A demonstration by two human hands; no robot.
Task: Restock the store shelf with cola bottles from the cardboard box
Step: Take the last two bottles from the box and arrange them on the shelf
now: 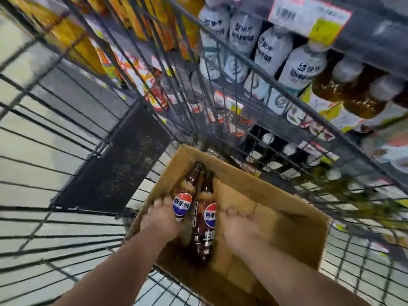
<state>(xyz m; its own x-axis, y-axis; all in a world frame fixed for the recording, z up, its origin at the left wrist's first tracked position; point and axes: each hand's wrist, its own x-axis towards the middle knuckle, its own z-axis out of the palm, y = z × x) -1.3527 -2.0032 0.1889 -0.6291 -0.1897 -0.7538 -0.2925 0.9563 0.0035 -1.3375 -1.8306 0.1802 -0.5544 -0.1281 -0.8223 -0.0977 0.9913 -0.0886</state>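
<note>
Two cola bottles lie side by side in the open cardboard box [287,195], their caps pointing away from the person. The box sits inside a wire cart [66,151]. The left hand [159,215] is curled round the lower body of the left cola bottle [187,186], its fingers next to the red, white and blue label. The right hand [238,221] is inside the box just beside the right cola bottle [204,237]. Its fingers look bent, but motion blur hides whether it grips or even touches the bottle. Beyond the cart's far side stands the store shelf [375,47], carrying white-labelled bottles [273,51] and, to their right, amber bottles [353,98]. A dark panel [114,173] hangs on the cart's left side.
</note>
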